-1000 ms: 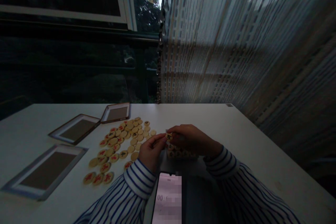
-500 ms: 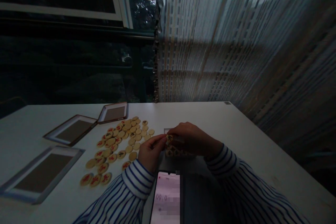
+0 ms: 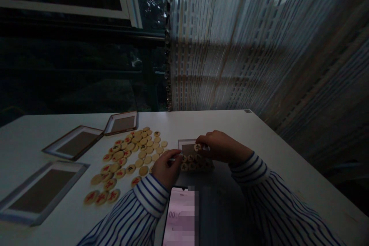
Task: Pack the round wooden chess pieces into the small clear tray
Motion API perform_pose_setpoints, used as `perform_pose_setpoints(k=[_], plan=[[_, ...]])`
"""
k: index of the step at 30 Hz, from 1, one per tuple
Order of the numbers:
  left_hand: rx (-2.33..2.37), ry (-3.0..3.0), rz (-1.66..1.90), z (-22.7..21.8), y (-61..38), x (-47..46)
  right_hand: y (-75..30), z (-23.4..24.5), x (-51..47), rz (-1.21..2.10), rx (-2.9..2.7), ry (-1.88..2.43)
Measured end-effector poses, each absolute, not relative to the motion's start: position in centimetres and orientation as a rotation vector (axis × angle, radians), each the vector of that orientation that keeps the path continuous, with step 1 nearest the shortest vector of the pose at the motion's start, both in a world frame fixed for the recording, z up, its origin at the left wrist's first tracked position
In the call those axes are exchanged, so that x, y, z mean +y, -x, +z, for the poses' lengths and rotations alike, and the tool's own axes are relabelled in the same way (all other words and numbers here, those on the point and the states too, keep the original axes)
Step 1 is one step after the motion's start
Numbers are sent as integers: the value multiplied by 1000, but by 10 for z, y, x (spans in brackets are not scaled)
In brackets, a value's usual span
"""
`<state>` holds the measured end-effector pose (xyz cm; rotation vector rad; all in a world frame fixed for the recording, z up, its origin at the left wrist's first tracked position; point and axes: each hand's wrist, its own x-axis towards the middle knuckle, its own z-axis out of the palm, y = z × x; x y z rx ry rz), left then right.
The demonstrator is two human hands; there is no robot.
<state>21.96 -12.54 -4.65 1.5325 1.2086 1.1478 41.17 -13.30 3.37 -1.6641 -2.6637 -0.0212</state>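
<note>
**Wooden discs and a small box**

Pale wood shows on the disc (image 3: 197,147) pinched between the fingertips of the right hand (image 3: 219,148), just over the open box (image 3: 187,147) that stands on the white worktop (image 3: 259,138). Rows of like discs (image 3: 192,162) fill the near part of the box, and its far part shows a bare brown floor. The left hand (image 3: 166,167) lies at the box's near left corner with its fingers curled together against the edge. Whether it grips anything cannot be told.

Left of the box lies a loose spread of discs (image 3: 132,157). Some are face up with red or black characters too small to read. Farther left of the box lie three flat trays (image 3: 72,143) with pale rims and brown floors. Nearer than the box, a lit phone (image 3: 181,215) shows "00" followed by blurred digits. Beyond the box hangs a striped curtain (image 3: 245,46).
</note>
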Motion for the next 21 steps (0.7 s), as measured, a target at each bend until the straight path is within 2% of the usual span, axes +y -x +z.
perform_pose_setpoints(k=[9,21], plan=[[1207,-1665,1151,-53,-219,-125,-423,24,-130,24,-2697,1612],[1210,-1787,1095,-60,-218,-122,-420,23,-130,29,-2785,1805]])
